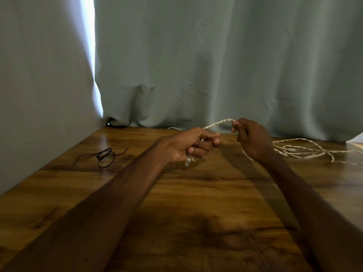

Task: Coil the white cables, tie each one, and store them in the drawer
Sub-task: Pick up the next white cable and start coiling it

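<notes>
A twisted white cable (220,123) arcs in the air between both hands. My left hand (193,147) is closed around its end, and a clear plug tip (188,162) pokes out below the fist. My right hand (249,137) pinches the cable at its fingertips, a little higher and further back. The rest of the white cable (300,151) lies in loose loops on the wooden table (196,193) to the right of my right hand. No drawer is in view.
A thin black cable (105,156), loosely looped, lies on the table at the left. Grey-green curtains (196,65) hang along the table's back and left edges. A pale object (356,143) shows at the far right edge.
</notes>
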{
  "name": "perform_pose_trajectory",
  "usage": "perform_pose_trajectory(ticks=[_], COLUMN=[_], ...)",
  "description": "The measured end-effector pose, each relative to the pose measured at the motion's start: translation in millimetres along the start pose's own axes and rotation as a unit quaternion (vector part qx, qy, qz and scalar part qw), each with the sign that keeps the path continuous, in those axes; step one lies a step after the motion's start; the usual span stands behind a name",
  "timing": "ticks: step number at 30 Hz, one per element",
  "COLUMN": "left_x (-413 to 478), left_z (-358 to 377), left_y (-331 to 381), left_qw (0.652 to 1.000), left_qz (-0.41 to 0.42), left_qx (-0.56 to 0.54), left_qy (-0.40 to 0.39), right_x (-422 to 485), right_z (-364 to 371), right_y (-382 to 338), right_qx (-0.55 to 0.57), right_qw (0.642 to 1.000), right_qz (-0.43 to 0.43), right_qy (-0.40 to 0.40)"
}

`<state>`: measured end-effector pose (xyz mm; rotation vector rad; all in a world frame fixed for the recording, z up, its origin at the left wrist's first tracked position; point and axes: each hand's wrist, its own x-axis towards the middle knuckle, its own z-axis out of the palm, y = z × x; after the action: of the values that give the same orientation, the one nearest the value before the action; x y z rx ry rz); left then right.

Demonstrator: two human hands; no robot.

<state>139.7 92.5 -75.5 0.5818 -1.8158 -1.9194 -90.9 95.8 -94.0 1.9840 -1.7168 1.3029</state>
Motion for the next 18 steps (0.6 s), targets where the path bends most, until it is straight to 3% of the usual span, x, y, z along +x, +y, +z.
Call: perform_pose_trajectory(ticks=[4, 7, 13, 18], left_x=[9, 13, 17, 20], left_z=[14, 15, 21, 32], left_y=[2, 0, -7, -16], left_qw=[0.998, 0.995, 0.992, 0.997], left_qz=[0.010, 0.006, 0.008, -0.007], left_qx=[-0.060, -0.055, -0.059, -0.037], left_qy=[0.028, 0.085, 0.111, 0.066], right_x=[-4, -2, -5, 1], right_z=[0, -7, -7, -16], right_y=[-1, -4, -13, -24], right_qx=[-0.018, -0.024, -0.023, 0.004], right_qw=[0.999, 0.992, 0.980, 0.960], right_qz=[0.001, -0.011, -0.014, -0.026], right_qy=[0.050, 0.121, 0.196, 0.278])
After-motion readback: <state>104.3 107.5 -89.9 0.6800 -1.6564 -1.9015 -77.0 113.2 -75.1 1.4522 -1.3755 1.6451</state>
